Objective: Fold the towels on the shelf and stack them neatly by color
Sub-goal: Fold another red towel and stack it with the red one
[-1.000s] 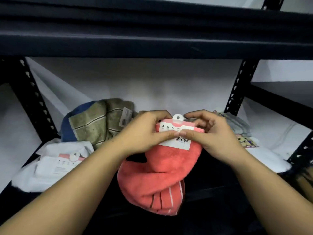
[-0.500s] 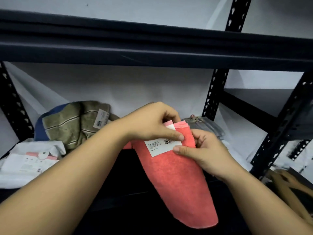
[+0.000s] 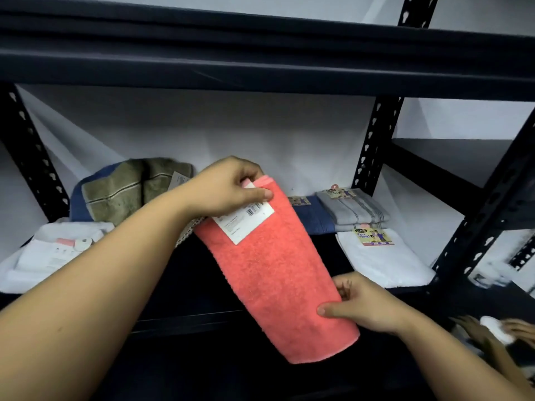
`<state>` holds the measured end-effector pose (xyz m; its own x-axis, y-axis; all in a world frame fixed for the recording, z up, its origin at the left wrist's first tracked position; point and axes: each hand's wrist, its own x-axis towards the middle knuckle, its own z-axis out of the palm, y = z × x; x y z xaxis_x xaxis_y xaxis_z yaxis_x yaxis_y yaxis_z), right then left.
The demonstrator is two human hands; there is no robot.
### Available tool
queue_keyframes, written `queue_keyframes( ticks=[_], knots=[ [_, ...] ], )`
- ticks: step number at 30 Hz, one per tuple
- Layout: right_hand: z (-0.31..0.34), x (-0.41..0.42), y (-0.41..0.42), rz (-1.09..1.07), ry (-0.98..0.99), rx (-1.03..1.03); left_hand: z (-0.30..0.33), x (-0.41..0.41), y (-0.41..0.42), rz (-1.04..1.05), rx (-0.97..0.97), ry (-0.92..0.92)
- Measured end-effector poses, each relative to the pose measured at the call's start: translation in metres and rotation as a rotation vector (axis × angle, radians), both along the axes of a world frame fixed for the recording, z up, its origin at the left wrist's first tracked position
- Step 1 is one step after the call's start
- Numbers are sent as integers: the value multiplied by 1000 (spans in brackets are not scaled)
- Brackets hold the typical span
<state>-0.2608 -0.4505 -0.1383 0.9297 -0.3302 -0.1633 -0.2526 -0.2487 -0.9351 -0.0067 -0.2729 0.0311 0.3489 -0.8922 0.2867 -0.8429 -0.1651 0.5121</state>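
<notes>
A coral towel [image 3: 278, 273] with a white barcode label [image 3: 246, 221] is stretched long and tilted above the dark shelf [image 3: 202, 290]. My left hand [image 3: 231, 189] pinches its top end by the label. My right hand [image 3: 362, 305] grips its right edge near the bottom. An olive striped towel [image 3: 124, 189] lies crumpled over a blue one [image 3: 78, 198] at the back left. A white towel [image 3: 52, 256] with a tag lies at the left.
Folded towels sit at the right: a blue one [image 3: 315, 218], a grey stack [image 3: 356, 209] and a white one [image 3: 385, 261] with a yellow tag. A black upright [image 3: 373, 146] stands behind them. The upper shelf beam [image 3: 260, 68] hangs overhead. Another person's hands [image 3: 492, 331] show at the lower right.
My right hand slid down from the label end to the towel's lower right edge, stretching the towel out long. My left hand kept hold of the top. The view shifted left, showing the folded towels.
</notes>
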Motion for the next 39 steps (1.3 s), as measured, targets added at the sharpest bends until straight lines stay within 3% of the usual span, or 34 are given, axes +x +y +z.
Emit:
queue_keyframes(
  ticks=[8,13,16,27,36,39],
  knots=[
    [22,19,-23,-101,-42,-36,-79,63,39,207,34,312],
    [30,30,-38,46,188,9,-129,78,67,66,273,510],
    [28,43,-44,53,222,-80,-150,85,73,66,297,613],
    [-4,105,-60,-218,87,-515,-180,107,53,368,176,142],
    [-10,110,-69,-367,3,-814,-189,111,49,473,32,-30],
    [-5,98,-67,-383,-30,-829,-193,110,51,471,-3,-88]
  ],
)
